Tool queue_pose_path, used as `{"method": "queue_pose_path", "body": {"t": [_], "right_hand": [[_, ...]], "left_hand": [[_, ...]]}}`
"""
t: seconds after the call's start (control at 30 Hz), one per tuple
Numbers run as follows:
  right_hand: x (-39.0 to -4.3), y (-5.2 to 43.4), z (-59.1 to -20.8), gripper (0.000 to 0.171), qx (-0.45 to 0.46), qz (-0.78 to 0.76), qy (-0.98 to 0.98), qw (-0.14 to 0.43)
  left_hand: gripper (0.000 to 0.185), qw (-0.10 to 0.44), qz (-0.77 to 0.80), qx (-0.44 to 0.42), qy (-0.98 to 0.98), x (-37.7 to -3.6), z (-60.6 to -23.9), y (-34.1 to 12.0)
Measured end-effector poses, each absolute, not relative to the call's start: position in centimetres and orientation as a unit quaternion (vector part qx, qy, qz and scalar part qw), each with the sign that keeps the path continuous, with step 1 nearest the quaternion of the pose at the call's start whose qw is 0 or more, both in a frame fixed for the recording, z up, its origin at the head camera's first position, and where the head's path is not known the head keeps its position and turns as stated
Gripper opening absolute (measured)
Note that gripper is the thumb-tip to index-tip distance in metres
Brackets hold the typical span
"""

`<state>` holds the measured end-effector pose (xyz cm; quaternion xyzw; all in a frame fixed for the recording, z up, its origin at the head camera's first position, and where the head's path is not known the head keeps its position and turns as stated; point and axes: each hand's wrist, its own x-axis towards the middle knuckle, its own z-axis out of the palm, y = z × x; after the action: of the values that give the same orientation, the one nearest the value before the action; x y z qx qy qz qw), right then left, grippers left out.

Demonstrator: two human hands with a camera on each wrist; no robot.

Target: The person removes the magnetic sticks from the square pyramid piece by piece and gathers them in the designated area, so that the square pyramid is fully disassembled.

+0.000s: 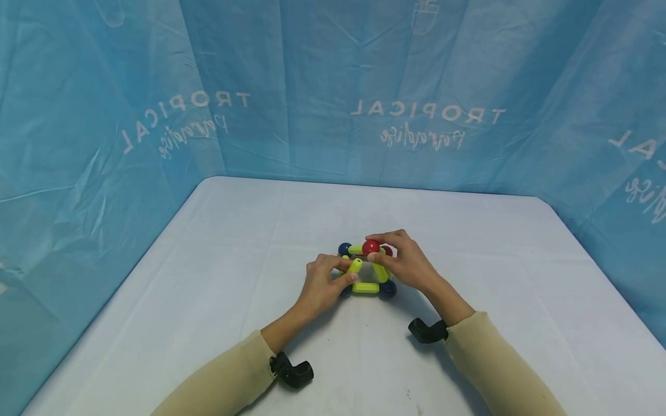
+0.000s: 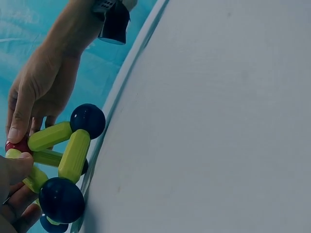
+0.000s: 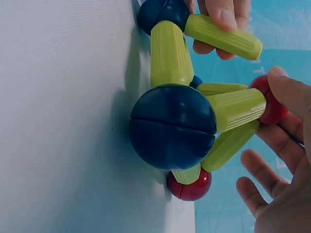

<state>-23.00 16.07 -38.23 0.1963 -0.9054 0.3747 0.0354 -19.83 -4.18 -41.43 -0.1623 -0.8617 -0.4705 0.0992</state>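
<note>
On the white table stands a frame of magnetic building rods and balls. Its base has yellow-green rods point(image 1: 366, 288) joined by dark blue balls point(image 1: 387, 289), with one red ball point(image 3: 189, 185) at a corner. My left hand point(image 1: 319, 284) pinches a yellow-green rod point(image 3: 223, 36) that slants up from a blue ball point(image 3: 164, 14); the rod's upper end is bare. With thumb and fingers, my right hand point(image 1: 410, 261) holds a raised red ball point(image 1: 371, 248), where several slanted rods point(image 3: 239, 108) meet. A gap shows between this ball and the left hand's rod in the right wrist view.
White cloth covers the table point(image 1: 250, 231). Blue printed plastic sheeting point(image 1: 312, 115) hangs behind and along the sides. Black wrist cameras stick out from the left wrist point(image 1: 293, 372) and the right wrist point(image 1: 428, 331), low over the table.
</note>
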Motion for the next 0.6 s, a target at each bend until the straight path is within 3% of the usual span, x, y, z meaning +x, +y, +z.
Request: {"method": "queue_pose_path", "body": {"t": [0.27,0.6], "right_hand": [[-23.0,16.4,-38.3,0.046,0.181,0.383,-0.906,0.019],[-22.8,16.5,-38.6,0.044,0.193,0.371,-0.907,0.041]], "left_hand": [[0.023,0.098,-0.481,-0.156,-0.857,-19.2,-41.5,-4.6],[0.022,0.083,-0.502,-0.142,-0.849,-18.4,-41.5,-5.2]]}}
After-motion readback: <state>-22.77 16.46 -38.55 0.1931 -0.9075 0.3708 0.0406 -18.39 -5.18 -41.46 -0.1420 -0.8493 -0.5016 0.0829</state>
